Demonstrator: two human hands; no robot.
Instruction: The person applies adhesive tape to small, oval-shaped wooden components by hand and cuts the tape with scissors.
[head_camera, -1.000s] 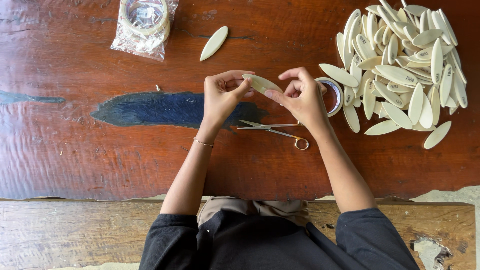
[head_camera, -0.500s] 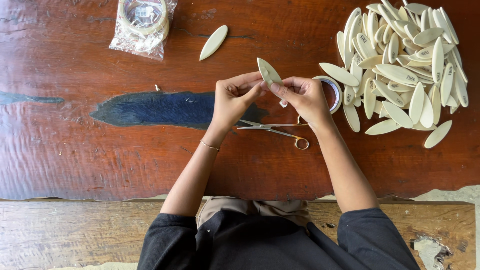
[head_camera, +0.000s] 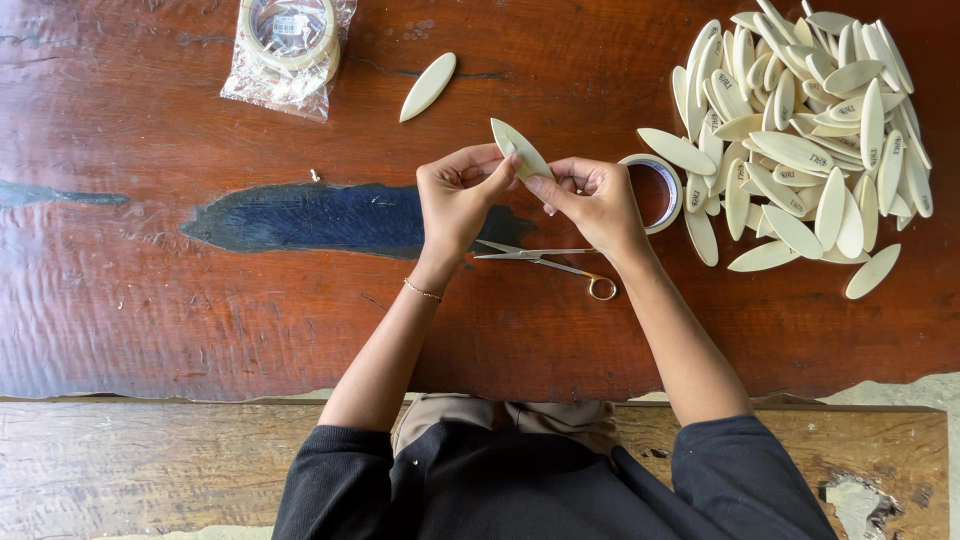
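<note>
Tilted more upright than half a second ago, the pale leaf-shaped piece (head_camera: 520, 150) sits just above centre frame, pinched at its lower end between my left hand (head_camera: 455, 195) and right hand (head_camera: 592, 195). Best, I judge, to keep both grips low and light over the scissors (head_camera: 545, 262), beside the tape roll (head_camera: 655, 190).

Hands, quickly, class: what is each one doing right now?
Left hand: closed, pinching the pale leaf-shaped piece at its lower end.
Right hand: closed, fingertips on the same piece.
</note>
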